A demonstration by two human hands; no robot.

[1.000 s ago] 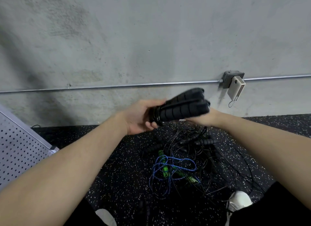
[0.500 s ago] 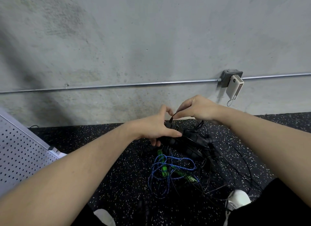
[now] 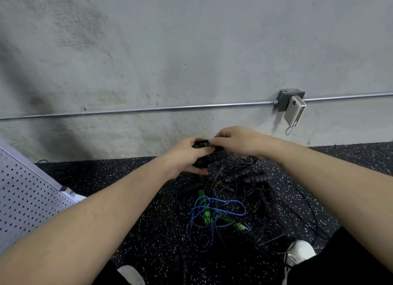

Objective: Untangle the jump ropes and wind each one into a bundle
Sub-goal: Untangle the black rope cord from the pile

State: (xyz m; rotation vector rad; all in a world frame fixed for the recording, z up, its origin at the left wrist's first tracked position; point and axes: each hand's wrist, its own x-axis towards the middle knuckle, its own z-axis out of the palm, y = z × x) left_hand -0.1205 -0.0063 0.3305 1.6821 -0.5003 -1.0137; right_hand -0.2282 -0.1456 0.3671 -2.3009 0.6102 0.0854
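Note:
A pair of ribbed black jump-rope handles (image 3: 209, 156) is held above the floor. My left hand (image 3: 184, 159) grips them from the left, and my right hand (image 3: 236, 143) curls over their far end from the right. Thin black cord hangs from the handles into a tangled pile of black ropes (image 3: 251, 182) on the speckled floor, with more black handles lying in it. A blue braided rope (image 3: 212, 212) with green handles (image 3: 206, 214) lies tangled at the near side of the pile.
A concrete wall with a metal conduit (image 3: 170, 108) and a junction box (image 3: 290, 100) rises behind the pile. A white perforated panel (image 3: 27, 197) stands at the left. My white shoes (image 3: 301, 251) are at the bottom, one on loose cord.
The handles went from raised and held out, down to the pile, and are now lifted a little. My right hand moved from pinching the cord to covering the handle ends.

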